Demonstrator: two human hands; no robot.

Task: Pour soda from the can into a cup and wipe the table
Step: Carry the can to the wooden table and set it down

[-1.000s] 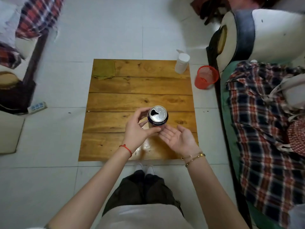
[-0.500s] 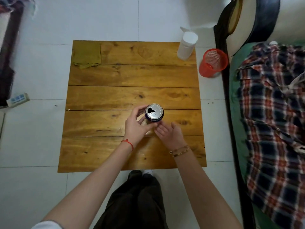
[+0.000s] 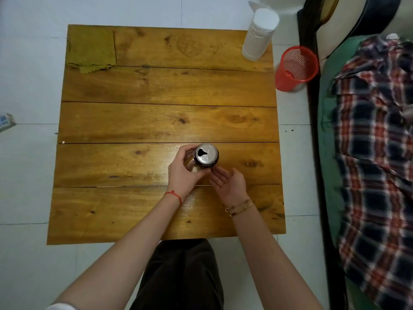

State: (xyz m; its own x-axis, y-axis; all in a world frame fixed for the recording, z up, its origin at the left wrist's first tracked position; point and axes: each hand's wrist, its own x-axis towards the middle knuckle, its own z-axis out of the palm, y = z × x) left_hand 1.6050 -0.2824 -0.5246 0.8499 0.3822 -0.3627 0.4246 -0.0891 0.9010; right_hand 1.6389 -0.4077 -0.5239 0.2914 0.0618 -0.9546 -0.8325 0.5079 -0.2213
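Soda can (image 3: pixel 206 156) stands upright near the middle of the wooden bench (image 3: pixel 156 121), its top already open, so we judge the opening step done. Our left hand (image 3: pixel 185 173) curls around the can's left side, the fingers (image 3: pixel 186 151) grasping it. Our right hand (image 3: pixel 230 181) lies just beside the can's near-right side, palm up and fingers relaxed, holding nothing; whether its tips touch the can we cannot tell.

The pour does not look started. The only cups we see are a white stack (image 3: pixel 259 34) at the far right corner of the bench, well apart from the can, and none is set out near our hands. So we judge that a cup has yet to be fetched before the soda can go in.

Wiping is also left. A greenish cloth (image 3: pixel 91 50) lies flat at the far left corner, untouched. The bench shines wetly near our wrists, which may be spilled liquid or only glare; we cannot say which. A red basket (image 3: pixel 295 68) sits on the floor beside the bench.
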